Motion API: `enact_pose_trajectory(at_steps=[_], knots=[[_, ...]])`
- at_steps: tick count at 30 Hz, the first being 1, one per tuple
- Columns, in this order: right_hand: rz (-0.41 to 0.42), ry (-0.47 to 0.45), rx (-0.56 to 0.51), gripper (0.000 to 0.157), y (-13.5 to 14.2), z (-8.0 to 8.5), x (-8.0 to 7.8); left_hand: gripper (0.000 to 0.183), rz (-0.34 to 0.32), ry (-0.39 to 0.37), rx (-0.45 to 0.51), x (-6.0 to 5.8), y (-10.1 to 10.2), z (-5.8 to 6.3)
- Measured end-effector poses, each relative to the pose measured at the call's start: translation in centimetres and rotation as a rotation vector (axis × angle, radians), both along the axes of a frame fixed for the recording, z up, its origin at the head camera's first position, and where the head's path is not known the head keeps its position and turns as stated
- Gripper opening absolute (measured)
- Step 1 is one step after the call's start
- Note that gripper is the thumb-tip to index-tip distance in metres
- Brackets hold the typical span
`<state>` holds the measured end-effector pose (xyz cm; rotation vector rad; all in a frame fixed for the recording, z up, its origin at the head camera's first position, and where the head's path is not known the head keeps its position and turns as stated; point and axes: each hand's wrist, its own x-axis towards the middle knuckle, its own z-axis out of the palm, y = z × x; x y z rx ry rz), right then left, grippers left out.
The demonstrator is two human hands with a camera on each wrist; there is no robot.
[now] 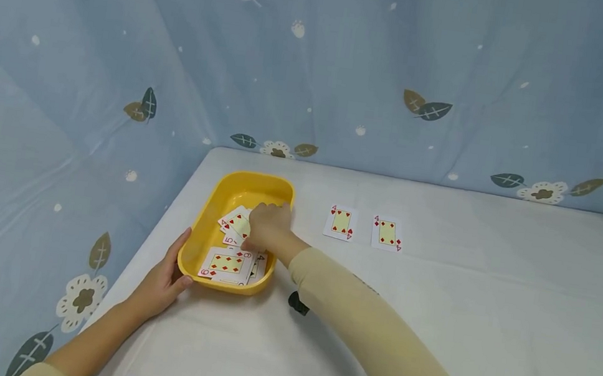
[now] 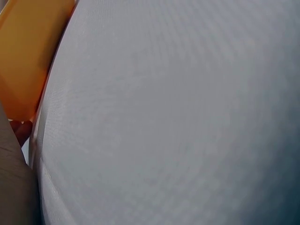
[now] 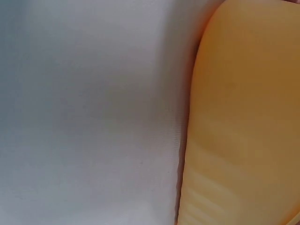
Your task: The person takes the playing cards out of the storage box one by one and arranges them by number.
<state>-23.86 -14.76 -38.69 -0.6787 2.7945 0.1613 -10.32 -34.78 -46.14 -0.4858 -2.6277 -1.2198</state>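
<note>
Blue fabric backdrop [image 1: 351, 62], leaf-and-flower print, fills top and left of frame. White-covered table [image 1: 480, 298] takes centre to lower right. Beige right sleeve [image 1: 374, 335] crosses from bottom right toward centre. Yellow tray [image 1: 199, 226] sits left of centre; wrist views show only its outer wall against white cloth.

Left hand [image 1: 158, 286] grips the tray's lower-left corner, thumb at the near rim, fingers along the left side. Right hand [image 1: 268, 226] is inside the tray, over the cards; fingertips hidden, can't tell if they've pinched one.

Six of diamonds [image 1: 227, 265] lies face up at the tray's near end, overlapping others; hearts card [image 1: 237, 224] mid-tray, partly covered by the right hand. Right of the tray, on the table: four of hearts [image 1: 340, 223], four of diamonds [image 1: 387, 233], side by side, not touching. Small black object [image 1: 299, 302] by the sleeve, can't identify.
</note>
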Motion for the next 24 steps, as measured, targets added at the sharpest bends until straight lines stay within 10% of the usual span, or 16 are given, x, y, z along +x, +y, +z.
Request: enact_pose_trajectory(at_steps=[16,24], knots=[[-0.263,-0.145,-0.413,0.07,-0.7,-1.3,-0.8,0.083,0.005,-0.004,-0.003,-0.2,0.4,-0.5],[-0.321,-0.176,-0.709,0.033,-0.9,-0.8,-0.8,0.083,-0.008,0.014,0.011,-0.4,-0.1,-0.3]])
